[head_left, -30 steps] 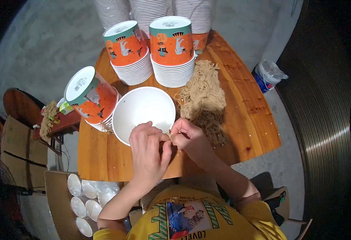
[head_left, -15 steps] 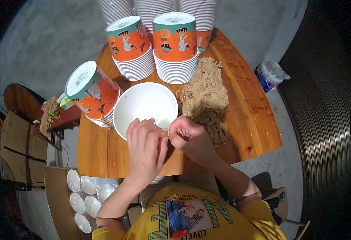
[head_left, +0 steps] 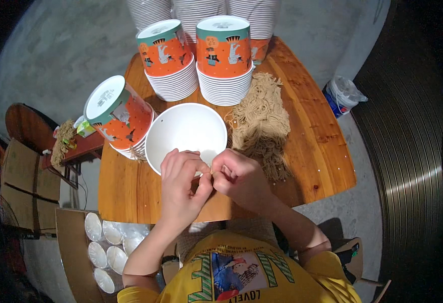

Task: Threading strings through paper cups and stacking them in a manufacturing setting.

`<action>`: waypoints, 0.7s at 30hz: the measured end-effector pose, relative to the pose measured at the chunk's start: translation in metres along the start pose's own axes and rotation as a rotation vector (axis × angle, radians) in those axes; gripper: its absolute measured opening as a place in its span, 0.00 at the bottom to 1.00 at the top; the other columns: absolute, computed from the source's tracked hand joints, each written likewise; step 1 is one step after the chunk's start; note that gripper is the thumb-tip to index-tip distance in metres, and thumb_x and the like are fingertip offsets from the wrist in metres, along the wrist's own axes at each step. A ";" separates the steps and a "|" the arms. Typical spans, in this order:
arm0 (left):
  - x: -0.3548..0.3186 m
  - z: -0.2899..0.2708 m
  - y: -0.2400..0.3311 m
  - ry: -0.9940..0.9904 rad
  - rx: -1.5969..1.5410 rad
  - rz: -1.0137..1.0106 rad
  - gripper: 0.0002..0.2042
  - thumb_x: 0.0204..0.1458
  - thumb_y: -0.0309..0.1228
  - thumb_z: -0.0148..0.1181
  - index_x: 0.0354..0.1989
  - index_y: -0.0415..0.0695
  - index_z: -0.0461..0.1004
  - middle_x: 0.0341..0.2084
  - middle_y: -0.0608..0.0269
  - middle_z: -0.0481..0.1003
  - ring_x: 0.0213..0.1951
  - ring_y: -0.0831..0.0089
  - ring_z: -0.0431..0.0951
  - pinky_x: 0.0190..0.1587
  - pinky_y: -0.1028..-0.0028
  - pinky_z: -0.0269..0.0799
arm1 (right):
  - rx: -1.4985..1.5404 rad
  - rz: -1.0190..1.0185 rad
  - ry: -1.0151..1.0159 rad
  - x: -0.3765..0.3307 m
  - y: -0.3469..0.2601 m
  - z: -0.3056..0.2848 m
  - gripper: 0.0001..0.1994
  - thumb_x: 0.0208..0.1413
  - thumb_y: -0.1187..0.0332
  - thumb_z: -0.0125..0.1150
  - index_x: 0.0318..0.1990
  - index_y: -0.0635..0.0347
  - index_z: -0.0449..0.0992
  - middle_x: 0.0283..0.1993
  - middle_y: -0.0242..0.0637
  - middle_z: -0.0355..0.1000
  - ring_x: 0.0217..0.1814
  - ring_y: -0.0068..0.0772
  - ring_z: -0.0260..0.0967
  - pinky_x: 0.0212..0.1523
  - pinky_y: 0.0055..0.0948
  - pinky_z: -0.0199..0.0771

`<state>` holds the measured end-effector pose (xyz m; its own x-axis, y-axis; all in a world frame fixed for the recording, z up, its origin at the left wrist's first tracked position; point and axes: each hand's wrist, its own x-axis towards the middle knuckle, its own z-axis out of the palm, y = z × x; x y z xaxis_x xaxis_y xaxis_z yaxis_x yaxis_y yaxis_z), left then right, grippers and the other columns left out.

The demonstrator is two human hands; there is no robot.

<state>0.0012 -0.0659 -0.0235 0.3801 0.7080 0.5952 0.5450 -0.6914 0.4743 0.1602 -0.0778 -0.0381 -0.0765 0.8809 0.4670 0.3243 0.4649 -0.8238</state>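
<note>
One white bowl (head_left: 186, 132), three orange cup stacks (head_left: 167, 55), one noodle pile (head_left: 262, 121)

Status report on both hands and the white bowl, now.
Left hand and right hand pinched together on a small bit, too small to tell. White bowl empty, just beyond. Noodle pile beside it, nothing blocking.

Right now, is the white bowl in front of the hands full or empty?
Empty, as far as it shows. The white bowl stands upright and its inside is bare white; the left hand and right hand cover only its near rim.
</note>
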 end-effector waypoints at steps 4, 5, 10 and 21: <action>0.000 -0.005 0.006 0.008 -0.055 -0.091 0.05 0.42 0.22 0.59 0.28 0.40 0.70 0.32 0.54 0.71 0.44 0.58 0.71 0.54 0.62 0.60 | 0.057 0.056 0.042 -0.005 -0.002 0.004 0.05 0.47 0.78 0.59 0.30 0.60 0.69 0.24 0.29 0.66 0.22 0.14 0.61 0.23 0.19 0.64; 0.000 -0.005 0.007 0.021 -0.091 -0.132 0.05 0.43 0.22 0.60 0.28 0.40 0.71 0.33 0.54 0.71 0.44 0.59 0.71 0.53 0.64 0.61 | 0.058 0.054 0.042 -0.006 -0.003 0.005 0.05 0.47 0.78 0.59 0.30 0.60 0.69 0.24 0.29 0.66 0.22 0.14 0.61 0.23 0.19 0.64; -0.001 -0.006 0.007 0.020 -0.115 -0.170 0.05 0.43 0.23 0.60 0.28 0.39 0.71 0.33 0.55 0.71 0.44 0.60 0.71 0.50 0.67 0.62 | 0.060 0.063 0.078 -0.006 -0.005 0.008 0.06 0.47 0.77 0.59 0.31 0.59 0.69 0.24 0.28 0.67 0.22 0.15 0.61 0.23 0.20 0.64; -0.002 -0.006 0.004 0.015 0.034 0.024 0.06 0.44 0.25 0.61 0.30 0.43 0.71 0.32 0.60 0.70 0.45 0.60 0.71 0.59 0.54 0.55 | -0.151 -0.173 0.067 0.002 0.001 0.002 0.06 0.42 0.80 0.58 0.28 0.59 0.69 0.24 0.30 0.65 0.21 0.18 0.61 0.22 0.21 0.63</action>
<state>-0.0016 -0.0704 -0.0189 0.3821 0.6889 0.6160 0.5615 -0.7025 0.4373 0.1587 -0.0753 -0.0381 -0.0821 0.7792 0.6214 0.4495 0.5854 -0.6747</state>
